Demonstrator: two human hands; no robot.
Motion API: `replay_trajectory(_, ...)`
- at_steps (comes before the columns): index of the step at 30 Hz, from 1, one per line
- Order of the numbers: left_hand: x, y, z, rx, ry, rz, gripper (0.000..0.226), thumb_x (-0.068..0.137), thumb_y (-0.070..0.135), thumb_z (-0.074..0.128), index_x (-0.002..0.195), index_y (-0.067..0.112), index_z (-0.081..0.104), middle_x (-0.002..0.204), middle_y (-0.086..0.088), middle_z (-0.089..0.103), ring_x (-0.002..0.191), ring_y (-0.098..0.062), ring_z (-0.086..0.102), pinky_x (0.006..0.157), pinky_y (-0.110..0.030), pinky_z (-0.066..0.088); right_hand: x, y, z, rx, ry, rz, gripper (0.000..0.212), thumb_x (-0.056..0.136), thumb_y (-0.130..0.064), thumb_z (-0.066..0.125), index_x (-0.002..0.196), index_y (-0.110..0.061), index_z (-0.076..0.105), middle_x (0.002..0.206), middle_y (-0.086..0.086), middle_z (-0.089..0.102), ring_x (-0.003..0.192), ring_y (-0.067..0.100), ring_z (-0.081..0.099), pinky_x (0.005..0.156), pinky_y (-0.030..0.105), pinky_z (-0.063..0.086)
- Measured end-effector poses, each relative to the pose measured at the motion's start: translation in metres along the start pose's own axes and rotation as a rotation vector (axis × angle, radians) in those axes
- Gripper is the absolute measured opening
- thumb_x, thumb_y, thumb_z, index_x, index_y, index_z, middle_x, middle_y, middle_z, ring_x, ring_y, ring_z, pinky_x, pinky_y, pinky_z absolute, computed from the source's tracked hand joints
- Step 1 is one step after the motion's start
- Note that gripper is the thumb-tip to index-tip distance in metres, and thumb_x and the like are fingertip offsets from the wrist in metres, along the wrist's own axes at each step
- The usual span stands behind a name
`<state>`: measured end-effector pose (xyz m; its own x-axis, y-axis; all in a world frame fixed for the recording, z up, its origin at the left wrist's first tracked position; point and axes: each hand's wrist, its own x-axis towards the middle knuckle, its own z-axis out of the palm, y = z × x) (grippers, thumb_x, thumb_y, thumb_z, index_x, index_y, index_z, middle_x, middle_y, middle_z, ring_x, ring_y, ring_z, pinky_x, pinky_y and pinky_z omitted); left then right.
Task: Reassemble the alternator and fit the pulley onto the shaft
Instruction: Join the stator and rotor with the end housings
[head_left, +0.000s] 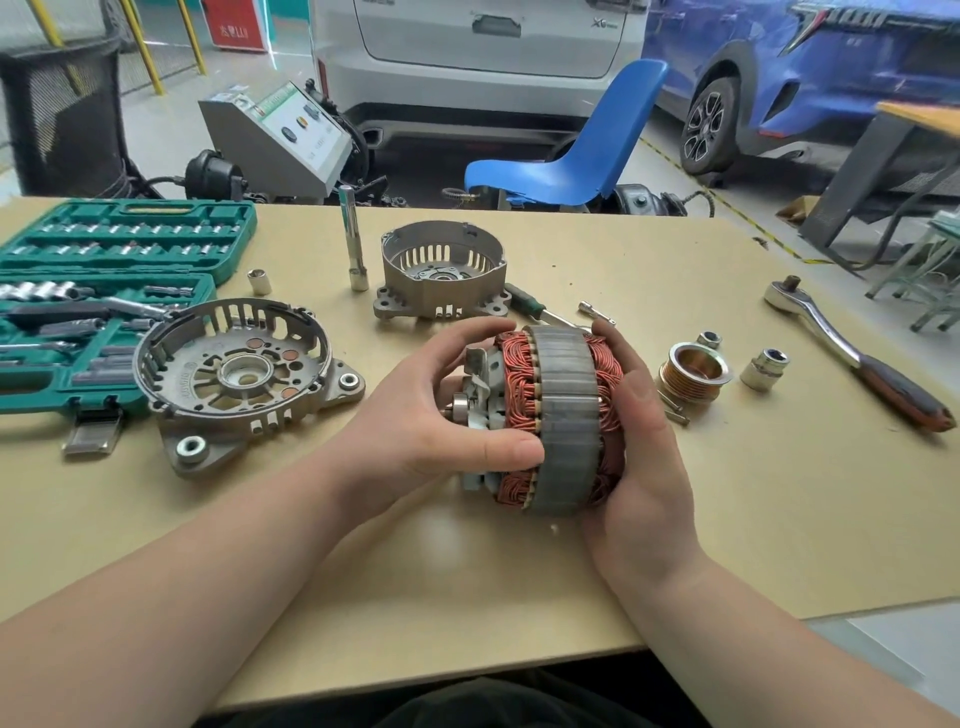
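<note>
Both hands, left hand (441, 410) and right hand (641, 452), had fingers wrapped round the stator (563, 415) (copper wires showing) over the worktop (753, 519). It probably needed lowering into 1 housing (234, 374) next. The pulley (693, 371) waited nearby.

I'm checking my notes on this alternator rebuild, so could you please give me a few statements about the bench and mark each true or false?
1. Both hands (left hand, right hand) hold the stator assembly. True.
2. The pulley is already on the shaft. False: it lies on the table.
3. The ratchet wrench lies right of the pulley. True.
4. Both housing halves are fitted. False: the left housing and the rear housing lie apart.
</note>
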<state>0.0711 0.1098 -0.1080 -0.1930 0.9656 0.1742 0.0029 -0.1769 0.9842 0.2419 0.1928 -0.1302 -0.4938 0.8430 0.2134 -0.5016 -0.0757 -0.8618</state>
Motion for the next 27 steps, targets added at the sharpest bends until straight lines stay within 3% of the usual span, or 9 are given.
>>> replay_trajectory(3,0.002,-0.003,0.005,-0.025,0.044,0.009,0.094,0.053,0.029,0.095,0.139,0.029,0.059,0.124,0.013,0.074,0.113,-0.006,0.073,0.08,-0.022,0.06,0.002,0.0,0.002,0.082,0.128,0.077,0.057,0.096,-0.059,0.063,0.14,-0.022,0.063,0.137,0.012,0.069,0.121,0.033,0.069,0.099,0.049,0.058)
replay_trajectory(5,0.002,-0.005,0.007,-0.027,0.071,0.002,0.092,0.051,0.031,0.097,0.136,0.034,0.061,0.134,0.001,0.068,0.118,-0.025,0.071,0.082,-0.03,0.06,0.004,0.0,-0.002,0.042,0.193,0.099,0.037,0.098,-0.043,0.063,0.125,-0.019,0.073,0.121,0.011,0.076,0.106,0.03,0.075,0.081,0.041,0.062)
replay_trajectory(7,0.001,-0.006,0.008,-0.01,0.075,0.005,0.092,0.051,0.031,0.097,0.136,0.035,0.06,0.14,-0.001,0.064,0.12,-0.027,0.069,0.081,-0.029,0.059,0.005,-0.001,-0.01,-0.094,0.223,0.094,0.02,0.093,-0.026,0.066,0.108,-0.021,0.079,0.105,0.013,0.079,0.093,0.029,0.077,0.07,0.039,0.062)
replay_trajectory(9,-0.001,-0.005,0.008,0.018,0.068,0.017,0.093,0.053,0.032,0.096,0.138,0.034,0.058,0.141,0.001,0.062,0.12,-0.023,0.068,0.084,-0.03,0.058,0.004,-0.004,-0.017,-0.246,0.22,0.089,0.013,0.087,-0.026,0.07,0.096,-0.025,0.079,0.097,0.015,0.078,0.084,0.031,0.075,0.065,0.041,0.061)
replay_trajectory(12,-0.005,-0.005,0.007,0.042,0.068,0.031,0.093,0.055,0.033,0.096,0.139,0.033,0.057,0.141,0.004,0.062,0.124,-0.021,0.066,0.092,-0.031,0.058,0.002,-0.008,-0.028,-0.408,0.15,0.102,0.028,0.081,-0.041,0.072,0.094,-0.017,0.077,0.088,0.021,0.074,0.068,0.028,0.068,0.053,0.036,0.054)
replay_trajectory(15,-0.005,-0.006,0.007,0.013,0.079,0.018,0.093,0.055,0.03,0.095,0.14,0.03,0.057,0.142,-0.001,0.062,0.124,-0.021,0.066,0.092,-0.027,0.057,0.003,-0.01,-0.044,-0.437,0.071,0.14,0.055,0.08,-0.051,0.074,0.097,0.001,0.072,0.063,0.021,0.053,0.044,0.017,0.046,0.041,0.024,0.037)
replay_trajectory(19,-0.005,-0.004,0.004,-0.003,0.07,-0.002,0.094,0.056,0.031,0.093,0.142,0.028,0.055,0.144,-0.002,0.061,0.126,-0.02,0.064,0.09,-0.022,0.055,0.01,-0.011,-0.059,-0.374,-0.049,0.249,0.062,0.082,-0.054,0.077,0.099,0.006,0.069,0.07,0.018,0.052,0.047,0.019,0.034,0.049,0.036,0.02)
replay_trajectory(23,-0.006,-0.002,0.003,0.035,0.052,-0.001,0.092,0.062,0.018,0.096,0.143,0.029,0.054,0.145,0.0,0.059,0.127,-0.018,0.064,0.093,-0.024,0.055,0.009,-0.01,-0.059,-0.407,-0.108,0.229,0.045,0.081,-0.042,0.079,0.104,-0.003,0.076,0.087,0.024,0.062,0.056,0.018,0.039,0.042,0.026,0.024)
replay_trajectory(27,-0.007,-0.003,0.002,0.019,0.042,-0.001,0.086,0.066,0.011,0.092,0.142,0.03,0.056,0.144,0.0,0.061,0.122,-0.015,0.069,0.09,-0.025,0.058,0.006,-0.009,-0.055,-0.35,-0.07,0.229,0.039,0.086,-0.034,0.08,0.101,0.002,0.074,0.091,0.026,0.063,0.06,0.019,0.045,0.042,0.022,0.031)
